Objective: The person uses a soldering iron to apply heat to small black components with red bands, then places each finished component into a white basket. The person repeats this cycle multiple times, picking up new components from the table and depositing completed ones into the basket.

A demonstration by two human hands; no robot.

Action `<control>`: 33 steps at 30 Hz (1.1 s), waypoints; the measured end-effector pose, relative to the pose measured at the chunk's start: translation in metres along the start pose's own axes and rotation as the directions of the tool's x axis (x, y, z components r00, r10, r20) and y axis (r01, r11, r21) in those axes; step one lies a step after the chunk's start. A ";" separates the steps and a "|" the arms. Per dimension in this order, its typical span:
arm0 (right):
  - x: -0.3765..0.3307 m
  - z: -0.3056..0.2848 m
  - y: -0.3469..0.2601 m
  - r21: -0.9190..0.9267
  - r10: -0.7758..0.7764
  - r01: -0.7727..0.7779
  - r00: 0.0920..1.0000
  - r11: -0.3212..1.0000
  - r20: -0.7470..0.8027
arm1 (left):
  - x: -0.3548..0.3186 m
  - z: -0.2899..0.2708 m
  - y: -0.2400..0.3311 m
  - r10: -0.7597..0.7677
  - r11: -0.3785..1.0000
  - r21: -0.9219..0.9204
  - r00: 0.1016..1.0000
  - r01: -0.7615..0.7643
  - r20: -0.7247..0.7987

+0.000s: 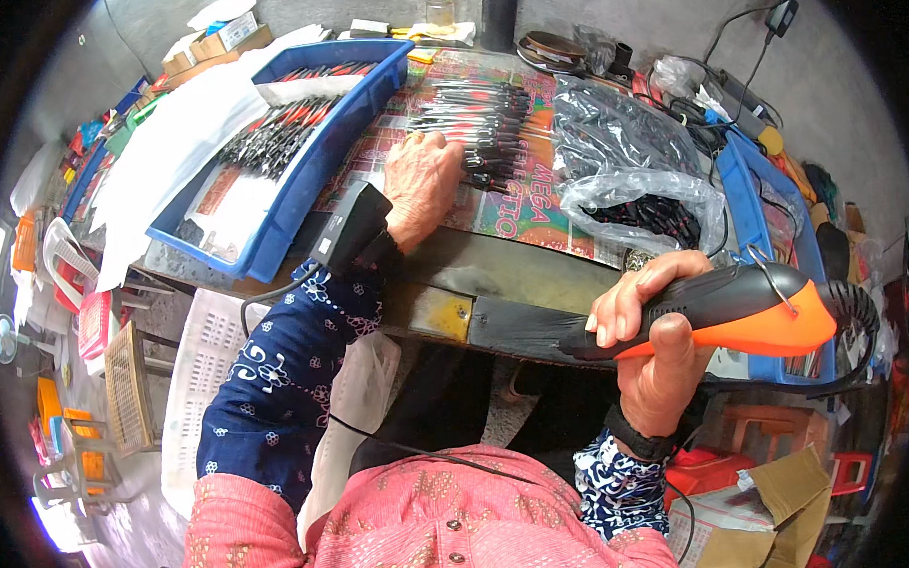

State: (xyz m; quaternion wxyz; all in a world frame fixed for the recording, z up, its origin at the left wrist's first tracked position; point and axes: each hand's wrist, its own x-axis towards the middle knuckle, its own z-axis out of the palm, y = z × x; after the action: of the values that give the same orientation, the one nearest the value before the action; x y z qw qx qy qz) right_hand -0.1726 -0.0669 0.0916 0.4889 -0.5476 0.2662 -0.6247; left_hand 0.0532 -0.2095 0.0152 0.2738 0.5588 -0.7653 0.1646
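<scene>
Gripping a black-and-orange heat gun [736, 309] by its handle, the right hand [657, 352] holds it above the table's front edge [495, 283]. Farther forward, the left hand [423, 180] rests palm-down, fingers loose, on rows of black-and-red pliers [479, 118].

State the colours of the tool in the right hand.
Black and orange tool, head view.
</scene>
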 end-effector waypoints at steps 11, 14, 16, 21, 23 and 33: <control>0.000 -0.008 0.005 0.133 -0.038 0.035 0.999 0.990 0.015 | 0.004 0.005 -0.004 0.025 0.999 -0.037 1.000 -0.025 -0.004; 0.000 -0.008 0.005 0.127 -0.066 0.064 0.998 0.990 0.017 | -0.001 0.004 -0.003 0.052 0.999 -0.011 0.998 -0.052 -0.017; 0.000 -0.009 0.004 0.022 -0.066 0.065 0.997 0.998 0.048 | -0.003 0.004 -0.003 0.051 0.998 0.037 0.998 -0.049 -0.048; -0.006 -0.012 -0.001 -0.040 -0.078 0.081 0.994 0.996 0.070 | -0.009 -0.006 -0.001 0.024 0.960 -0.274 0.990 -0.062 -0.138; -0.005 -0.011 -0.005 -0.057 -0.093 0.098 0.992 0.994 0.090 | -0.015 -0.017 0.007 -0.021 0.911 -0.407 0.980 -0.063 -0.198; -0.004 -0.008 -0.016 -0.092 -0.117 0.132 0.981 0.987 0.152 | -0.107 -0.094 0.080 -0.245 0.105 -0.804 0.799 0.585 0.549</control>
State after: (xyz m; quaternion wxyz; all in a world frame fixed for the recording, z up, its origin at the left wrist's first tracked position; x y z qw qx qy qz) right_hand -0.1851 -0.0588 0.1014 0.4385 -0.6317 0.2263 -0.5978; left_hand 0.0235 -0.0498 0.0300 0.4774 0.4828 -0.5380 -0.4996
